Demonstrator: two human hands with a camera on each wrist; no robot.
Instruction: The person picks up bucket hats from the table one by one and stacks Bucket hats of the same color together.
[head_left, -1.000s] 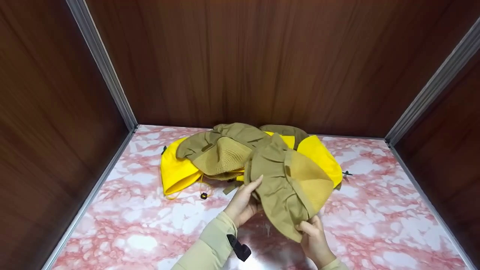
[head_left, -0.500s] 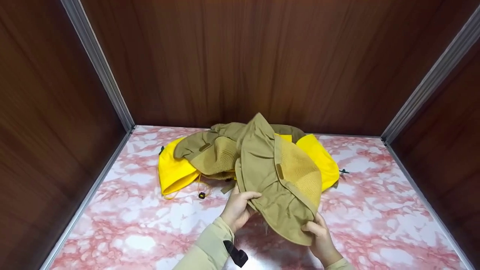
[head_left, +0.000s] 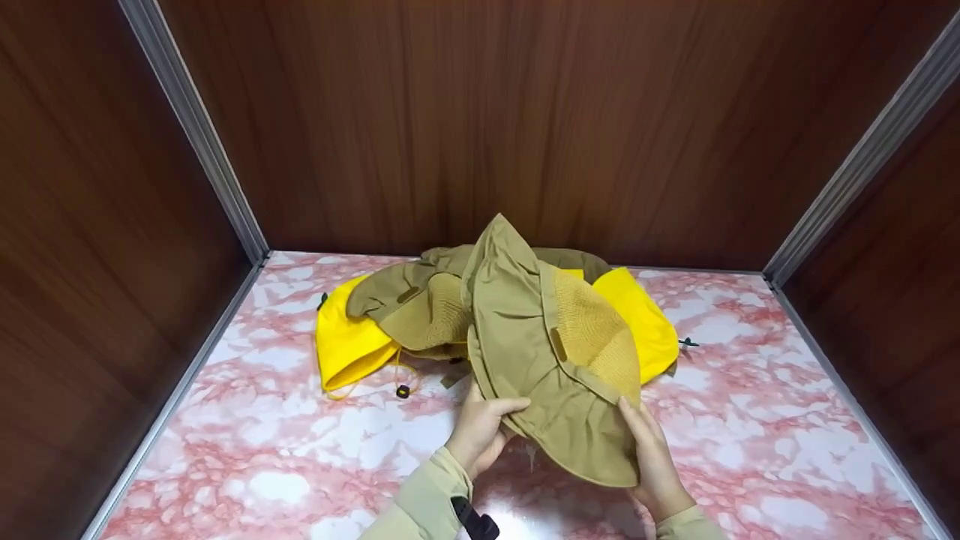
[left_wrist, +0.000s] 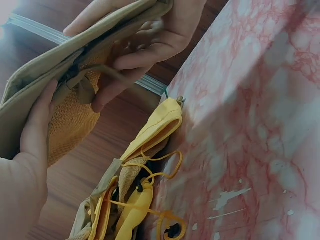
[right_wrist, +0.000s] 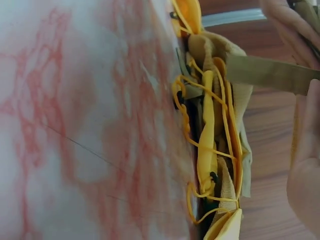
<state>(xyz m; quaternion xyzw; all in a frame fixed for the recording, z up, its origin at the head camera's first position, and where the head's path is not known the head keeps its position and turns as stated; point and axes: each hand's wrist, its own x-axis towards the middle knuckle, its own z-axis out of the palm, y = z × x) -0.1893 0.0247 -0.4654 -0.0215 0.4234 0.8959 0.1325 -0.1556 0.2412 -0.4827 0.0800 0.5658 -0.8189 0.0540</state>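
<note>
A khaki sun hat (head_left: 517,330) with a wide pleated brim and a yellowish mesh crown is held up, tilted, in front of a pile. My left hand (head_left: 480,431) grips the brim's near left edge, thumb on top. My right hand (head_left: 656,461) holds the brim's lower right part, thumb in front and fingers behind it. In the left wrist view, the right hand's fingers (left_wrist: 150,55) reach under the hat. From the hat hangs a khaki strap (right_wrist: 270,72) in the right wrist view. Behind it on the left lies another khaki hat (head_left: 427,315).
Yellow cloth pieces lie at the pile's left (head_left: 349,345) and right (head_left: 637,322), with yellow drawstrings and a black cord stopper (head_left: 403,391). The pile sits on a pink-and-white marbled table (head_left: 262,450). Dark wood-grain panels (head_left: 480,120) with metal edges enclose it.
The held hat has moved left and turned more upright, its far brim rising over the pile. My right hand has shifted its grip on the brim, its thumb now lying straighter along it.
</note>
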